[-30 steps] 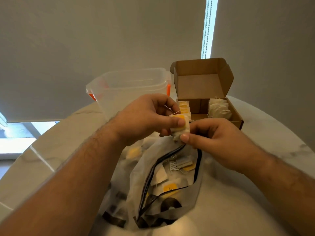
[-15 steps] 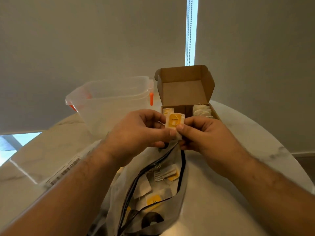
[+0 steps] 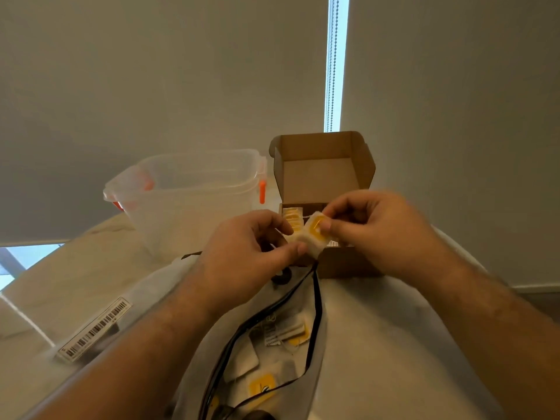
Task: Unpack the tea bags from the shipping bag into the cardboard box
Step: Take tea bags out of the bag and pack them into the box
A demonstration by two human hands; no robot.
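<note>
Tea bag [image 3: 313,234], small white paper sachet with a yellow-orange tag, pinched from both ends: thumb and forefinger of the left hand [image 3: 251,247] closed on the near corner, thumb and fingers of the right hand [image 3: 372,228] closed on the tagged far end. Compared with half a second earlier, carried forward and rightward, away from the mouth of the translucent grey-white plastic shipping bag [image 3: 303,301] and up to the open brown cardboard box [image 3: 321,174]. Now held in the air over the box's near edge, not yet inside.

Judged meaning for the task: transfer of this one sachet nearly complete, only the release into the box remaining.

Sachet slightly crumpled and soft-looking, edges blurred by motion, string not distinguishable; probably light and limp to handle.

In the box's left part, a row of similar yellow-tagged sachets [image 3: 292,215] already stacked; right part hidden behind the right hand. Inside the shipping bag, on the pale marble table [image 3: 60,283], several more sachets [image 3: 262,386], hence much unpacking left.

Also shown: clear plastic tub with orange clips [image 3: 194,201] left of the box; white barcode label [image 3: 94,328] near the left forearm.
</note>
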